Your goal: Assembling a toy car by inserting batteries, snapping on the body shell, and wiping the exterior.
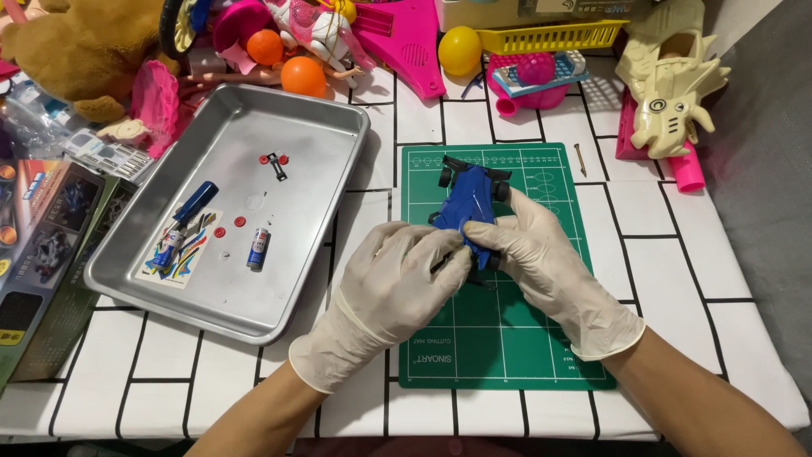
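A blue toy race car (pixel 472 196) with black wheels lies on a green cutting mat (pixel 524 338). My left hand (pixel 391 292), in a white glove, grips the car's near end from the left. From the right, my gloved right hand (pixel 545 267) pinches the same end. The car's front points away from me, and its rear is hidden under my fingers.
A metal tray (pixel 279 292) to the left holds a blue-handled screwdriver (pixel 188 213), a sticker sheet (pixel 182 250), a small battery (pixel 259 249), red wheels and small black parts. Boxes (pixel 46 245) lie at far left. Toys, balls and a yellow basket (pixel 550 35) crowd the back.
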